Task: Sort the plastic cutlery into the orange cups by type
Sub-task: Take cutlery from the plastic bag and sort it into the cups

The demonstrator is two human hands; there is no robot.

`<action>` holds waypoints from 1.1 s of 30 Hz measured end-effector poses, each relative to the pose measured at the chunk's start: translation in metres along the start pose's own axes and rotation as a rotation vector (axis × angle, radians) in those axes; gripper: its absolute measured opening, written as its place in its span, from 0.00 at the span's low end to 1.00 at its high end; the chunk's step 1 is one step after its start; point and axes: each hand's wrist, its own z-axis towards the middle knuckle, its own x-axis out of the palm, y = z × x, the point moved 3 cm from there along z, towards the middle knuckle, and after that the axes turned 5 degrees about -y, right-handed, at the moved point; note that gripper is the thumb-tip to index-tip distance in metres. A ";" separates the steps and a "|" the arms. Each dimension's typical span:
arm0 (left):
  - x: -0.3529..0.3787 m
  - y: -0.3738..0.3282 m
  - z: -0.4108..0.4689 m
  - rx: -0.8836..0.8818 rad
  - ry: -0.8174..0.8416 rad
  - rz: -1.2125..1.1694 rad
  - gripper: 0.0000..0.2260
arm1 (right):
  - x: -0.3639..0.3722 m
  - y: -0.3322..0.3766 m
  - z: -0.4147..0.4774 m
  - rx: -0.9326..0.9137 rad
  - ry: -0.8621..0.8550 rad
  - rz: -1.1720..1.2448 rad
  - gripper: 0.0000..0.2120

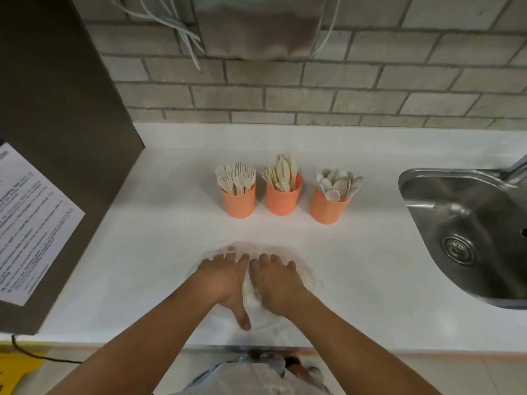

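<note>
Seen from the head camera, both forearms reach forward from the near edge of the tabletop (142, 252). The left hand (225, 280) and the right hand (276, 283) lie side by side, palms down, almost touching. Their fingers are stretched out and point toward the back wall. Both press flat on a crumpled sheet of clear plastic (305, 272) and grasp nothing. The left thumb points back toward the near edge.

The plastic sits near the middle of the tabletop's front edge. Bare white surface lies to the left of it, as far as the brown side panel (71, 124). More lies between it and the cups, and to the right up to the steel sink (467, 229) set in the right end.

Three orange cups stand in a row toward the back, close together but apart from one another. The left cup (240, 199) holds forks (236, 178), the middle cup (283, 198) holds knives (282, 169), and the right cup (328, 208) holds spoons (336, 182). The pieces in each cup are too tightly bunched to count. One printed sheet (28, 223) is stuck on the side panel.
</note>
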 end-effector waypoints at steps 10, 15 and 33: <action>-0.029 -0.001 0.008 0.051 -0.365 -0.101 0.16 | -0.004 -0.007 0.005 -0.078 -0.049 -0.012 0.16; -0.034 -0.001 0.010 0.023 -0.489 -0.140 0.16 | -0.006 -0.023 0.006 -0.038 -0.079 0.193 0.14; -0.055 0.003 -0.005 -0.035 -0.697 -0.307 0.11 | -0.016 -0.090 -0.006 0.036 -0.035 1.014 0.20</action>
